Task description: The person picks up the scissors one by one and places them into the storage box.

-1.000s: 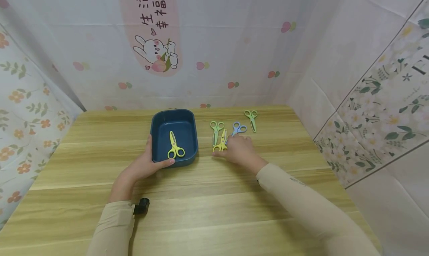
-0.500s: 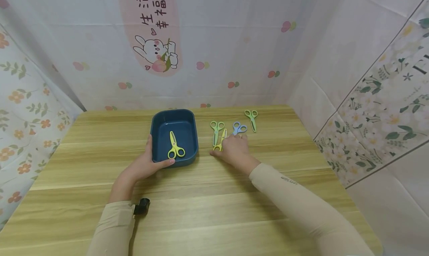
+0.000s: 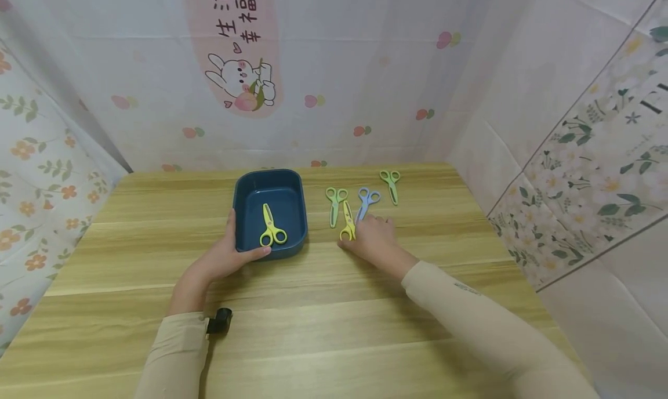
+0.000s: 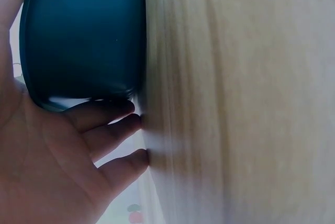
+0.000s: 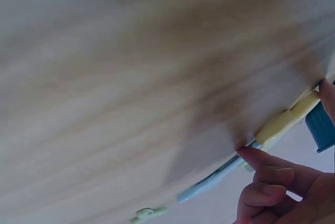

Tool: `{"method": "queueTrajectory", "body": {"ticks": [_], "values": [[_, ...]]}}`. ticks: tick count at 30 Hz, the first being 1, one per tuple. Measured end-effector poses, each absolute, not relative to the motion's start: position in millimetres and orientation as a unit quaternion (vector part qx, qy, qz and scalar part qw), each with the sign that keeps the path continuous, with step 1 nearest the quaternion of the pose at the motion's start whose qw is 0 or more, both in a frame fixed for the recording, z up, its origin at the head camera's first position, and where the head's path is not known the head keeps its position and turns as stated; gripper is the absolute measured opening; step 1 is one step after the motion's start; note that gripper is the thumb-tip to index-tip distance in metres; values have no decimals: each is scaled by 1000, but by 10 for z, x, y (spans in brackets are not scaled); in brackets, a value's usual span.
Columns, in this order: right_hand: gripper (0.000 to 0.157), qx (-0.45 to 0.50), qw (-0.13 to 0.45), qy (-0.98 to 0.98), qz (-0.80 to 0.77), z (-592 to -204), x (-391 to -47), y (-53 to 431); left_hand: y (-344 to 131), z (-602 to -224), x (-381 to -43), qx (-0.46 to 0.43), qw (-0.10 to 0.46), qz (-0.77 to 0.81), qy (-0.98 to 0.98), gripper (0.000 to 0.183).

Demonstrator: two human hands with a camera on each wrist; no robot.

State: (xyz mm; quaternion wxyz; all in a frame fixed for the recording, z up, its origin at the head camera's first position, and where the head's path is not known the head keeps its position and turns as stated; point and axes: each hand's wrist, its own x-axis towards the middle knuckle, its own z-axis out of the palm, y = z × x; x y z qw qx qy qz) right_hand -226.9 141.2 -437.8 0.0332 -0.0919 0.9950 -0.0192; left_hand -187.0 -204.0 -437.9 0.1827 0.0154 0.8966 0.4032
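Observation:
My left hand (image 3: pixel 221 257) holds the near left corner of a dark blue box (image 3: pixel 304 225), thumb over the near rim, fingers against the outer wall. Yellow scissors (image 3: pixel 269 219) lie inside the box. Right of the box, my right hand (image 3: pixel 377 236) pinches a second pair of yellow scissors (image 3: pixel 348 214) by the handles, between thumb and index finger; they lie on the table. Part of those handles is hidden by the hand. Blue scissors (image 3: pixel 367 200) lie just beyond my right hand, blade tip partly covered. Green scissors (image 3: pixel 336 205) lie left of the yellow pair.
Another pair of green scissors (image 3: pixel 391 185) lies near the back right of the wooden table (image 3: pixel 313 329). Patterned cloths (image 3: pixel 365 86) hang behind and at both sides. A black camera mount (image 3: pixel 220 320) sits on my left wrist.
The yellow scissors and my right hand shift slightly left, then right. The blue scissors have turned and slid a little left. My left hand and the box stay put.

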Motion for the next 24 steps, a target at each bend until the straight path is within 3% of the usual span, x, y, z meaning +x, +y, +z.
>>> {"method": "queueTrajectory", "body": {"ticks": [8, 24], "values": [[72, -100, 16, 995, 2, -4409, -2226, 1468, -2030, -4357, -1865, 15, 183, 391, 902, 143], [67, -94, 21, 995, -3, -4419, -2269, 1452, -2070, -4374, -1858, 17, 179, 397, 900, 142]]}}
